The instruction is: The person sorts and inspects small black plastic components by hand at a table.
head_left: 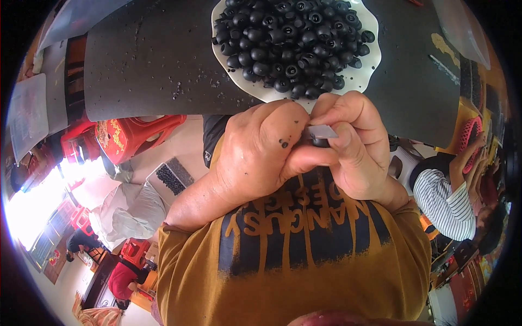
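My left hand and my right hand meet just off the near edge of the dark table. Between the thumb and curled fingers of my left hand sits a small black rounded piece, mostly covered. A flat grey blade-like strip lies across the top of it, pinched by my right thumb and fingers. Just beyond the hands, a white scallop-edged plate carries a heap of black rounded plastic pieces, several with slotted openings. Dark specks stick to my left hand.
Black crumbs are scattered over the dark tabletop. Red stools, a box of black pieces and a white sack stand on the floor at left. At right, a person in a striped sleeve sits near a pink basket.
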A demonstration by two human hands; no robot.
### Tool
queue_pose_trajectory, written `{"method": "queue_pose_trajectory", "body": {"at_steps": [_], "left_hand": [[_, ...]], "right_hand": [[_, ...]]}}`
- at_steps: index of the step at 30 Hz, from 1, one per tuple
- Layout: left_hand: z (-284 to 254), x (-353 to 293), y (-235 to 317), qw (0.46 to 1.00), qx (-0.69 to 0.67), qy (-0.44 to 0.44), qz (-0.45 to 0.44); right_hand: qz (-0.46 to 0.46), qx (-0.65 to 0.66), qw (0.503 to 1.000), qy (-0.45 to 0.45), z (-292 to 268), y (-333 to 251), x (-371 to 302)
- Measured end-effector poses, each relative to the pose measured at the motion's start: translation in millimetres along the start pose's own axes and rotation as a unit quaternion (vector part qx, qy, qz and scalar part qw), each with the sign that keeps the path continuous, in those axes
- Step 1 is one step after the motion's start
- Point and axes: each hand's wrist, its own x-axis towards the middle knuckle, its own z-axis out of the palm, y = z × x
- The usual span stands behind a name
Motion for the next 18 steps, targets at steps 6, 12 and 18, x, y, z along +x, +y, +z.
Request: {"method": "queue_pose_trajectory", "body": {"at_steps": [6, 12, 18], "left_hand": [[1.0, -5.2, -3.9, 0.998, 0.056, -0.014, -0.027], [1.0, -0.5, -4.5, 0.998, 0.057, 0.016, 0.008], [-9.2, -8.0, -14.5, 0.996, -0.056, 0.031, -0.055]], "right_hand": [[0.059, 0.041, 0.997, 0.029, 0.2, 0.9, 0.0], [0.051, 0.009, 0.998, 0.026, 4.9, 2.0, 0.1], [0.076, 0.031, 0.996, 0.018, 5.8, 2.4, 2.9]]}}
